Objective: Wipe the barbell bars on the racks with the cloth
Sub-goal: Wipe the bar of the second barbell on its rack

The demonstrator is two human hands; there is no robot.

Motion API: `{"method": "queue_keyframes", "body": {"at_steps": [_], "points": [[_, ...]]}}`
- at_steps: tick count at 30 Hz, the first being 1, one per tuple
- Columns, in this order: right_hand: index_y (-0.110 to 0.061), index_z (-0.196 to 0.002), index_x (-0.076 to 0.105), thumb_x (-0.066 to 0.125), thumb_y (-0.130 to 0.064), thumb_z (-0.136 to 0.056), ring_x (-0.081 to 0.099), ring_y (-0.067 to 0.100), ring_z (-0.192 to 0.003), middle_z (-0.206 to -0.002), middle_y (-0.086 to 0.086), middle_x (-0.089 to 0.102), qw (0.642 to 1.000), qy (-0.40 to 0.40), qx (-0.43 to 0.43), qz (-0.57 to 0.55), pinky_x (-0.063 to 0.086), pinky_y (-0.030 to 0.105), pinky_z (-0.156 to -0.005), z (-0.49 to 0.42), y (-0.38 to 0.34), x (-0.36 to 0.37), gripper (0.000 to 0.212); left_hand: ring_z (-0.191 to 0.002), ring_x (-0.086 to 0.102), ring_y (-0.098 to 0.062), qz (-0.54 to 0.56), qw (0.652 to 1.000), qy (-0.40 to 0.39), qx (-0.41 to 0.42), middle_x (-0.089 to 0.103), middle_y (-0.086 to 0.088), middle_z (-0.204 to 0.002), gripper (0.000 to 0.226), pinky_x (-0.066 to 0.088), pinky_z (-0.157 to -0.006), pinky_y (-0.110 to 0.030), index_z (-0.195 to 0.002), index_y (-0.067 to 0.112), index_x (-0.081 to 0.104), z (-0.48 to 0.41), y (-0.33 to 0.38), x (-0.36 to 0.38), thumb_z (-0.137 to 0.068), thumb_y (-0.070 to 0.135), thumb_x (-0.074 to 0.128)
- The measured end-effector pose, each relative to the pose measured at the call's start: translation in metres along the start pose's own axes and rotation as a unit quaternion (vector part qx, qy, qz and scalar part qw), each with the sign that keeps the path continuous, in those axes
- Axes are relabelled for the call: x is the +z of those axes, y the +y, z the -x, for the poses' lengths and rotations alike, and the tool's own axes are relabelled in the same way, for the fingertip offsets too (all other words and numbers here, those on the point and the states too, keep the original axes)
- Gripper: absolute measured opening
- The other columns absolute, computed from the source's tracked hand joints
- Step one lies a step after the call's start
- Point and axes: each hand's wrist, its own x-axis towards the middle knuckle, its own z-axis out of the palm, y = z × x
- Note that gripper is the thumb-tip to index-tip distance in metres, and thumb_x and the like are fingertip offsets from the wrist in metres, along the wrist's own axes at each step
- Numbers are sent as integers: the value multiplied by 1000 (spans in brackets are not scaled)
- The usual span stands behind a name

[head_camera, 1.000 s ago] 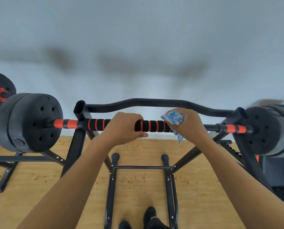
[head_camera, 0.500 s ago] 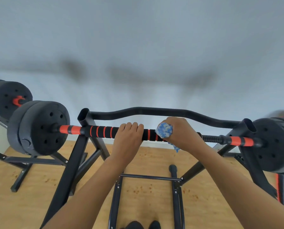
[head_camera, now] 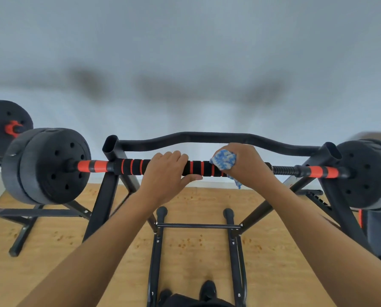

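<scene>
the barbell bar (head_camera: 198,168) lies level across the two uprights of the rack (head_camera: 109,151), in front of you at hand height; its middle is black foam with orange rings, and bare threaded steel shows further to the right; black weight plates (head_camera: 50,165) sit on both ends. the cloth (head_camera: 224,159), blue and white, is bunched against the foam just right of centre, one corner hanging below the bar. your right hand (head_camera: 249,165) has its fingers curled over the bar with the cloth pinched between palm and foam; your left hand (head_camera: 166,171) wraps the foam just beside it, thumb under, fingers over the top, holding nothing else.

judgement: loaded as it is, the bar is heavy and stiff and should stay seated in the rack, though it may roll on its axis, so the left grip is worth having; the foam is likely grippy and will drag at the cloth, the steel threads may snag it; the cloth is soft and light, best kept wadded in the palm rather than held by an edge.

further out: a curved black bar (head_camera: 218,138) behind, a second barbell (head_camera: 12,128) on another rack at far left, wooden floor (head_camera: 52,251) below.
</scene>
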Motion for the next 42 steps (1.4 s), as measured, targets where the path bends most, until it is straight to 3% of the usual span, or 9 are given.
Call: {"method": "queue_keyframes", "body": {"at_steps": [5, 12, 19, 24, 28, 31, 36, 39, 42], "points": [[-6, -86, 71, 66, -9, -85, 64, 22, -76, -81, 5, 63, 994, 2, -36, 99, 52, 29, -67, 1, 6, 9, 5, -65, 54, -13, 56, 994, -94, 4, 53, 11, -76, 75, 50, -64, -33, -93, 23, 51, -13, -7, -10, -89, 88, 15], [-9, -92, 74, 73, -12, -88, 64, 15, -77, -86, 3, 66, 997, -5, -49, 60, 51, 25, -69, 14, 6, 7, 5, -67, 60, -17, 130, 967, -218, -19, 63, 4, -73, 76, 52, -68, -37, -85, 23, 56, -32, -15, -24, -87, 88, 16], [-8, -99, 70, 71, -9, -89, 65, 21, -82, -85, 1, 62, 1000, 17, 6, 23, 52, 25, -70, 14, -2, 8, 10, -63, 49, -16, -28, 999, -7, -39, 53, 5, -73, 62, 45, -65, -33, -89, 20, 53, -2, 16, -2, -106, 68, 17], [-12, -102, 73, 72, -13, -86, 65, 24, -88, -94, 9, 68, 997, 59, -22, 40, 57, 40, -80, 17, -3, 14, 16, -52, 51, -13, -56, 990, -104, 71, 50, 5, -66, 41, 52, -53, -30, -103, 22, 47, -23, -4, -14, -109, 59, 29], [-13, -94, 74, 73, -14, -87, 64, 22, -82, -87, 6, 65, 995, 41, -60, 64, 57, 36, -76, 14, -3, 14, 7, -62, 63, -15, 115, 958, -264, 11, 64, 1, -72, 92, 55, -70, -32, -98, 14, 64, -47, -10, -19, -86, 82, 3], [-8, -90, 75, 75, -9, -85, 66, 22, -80, -85, 6, 66, 995, 11, -74, 72, 56, 33, -73, 12, 2, 8, 5, -56, 66, -16, 196, 926, -319, -49, 71, -3, -67, 89, 54, -78, -33, -89, 9, 68, -56, -13, -18, -95, 81, 16], [-9, -102, 75, 79, -9, -84, 65, 15, -82, -89, 1, 67, 997, -4, -71, 39, 43, 9, -68, 17, 6, 0, 18, -67, 58, -14, 76, 987, -130, -64, 58, 5, -72, 72, 58, -76, -38, -82, 17, 53, -23, 4, -23, -100, 75, 15], [-9, -105, 71, 74, -6, -88, 59, 10, -76, -87, -2, 63, 999, -29, -22, 16, 43, 10, -67, 14, 9, -2, 18, -72, 51, -14, 25, 996, -71, -44, 50, 8, -79, 63, 49, -72, -32, -89, 22, 44, -2, 3, -17, -99, 77, 14], [-12, -88, 68, 70, -7, -89, 57, 13, -72, -79, -2, 60, 996, -30, -46, 64, 42, 18, -65, 13, 12, 2, 5, -64, 55, -12, -22, 996, -79, -18, 56, 8, -75, 77, 54, -64, -30, -95, 20, 57, -3, -3, -12, -94, 82, 11]]}}
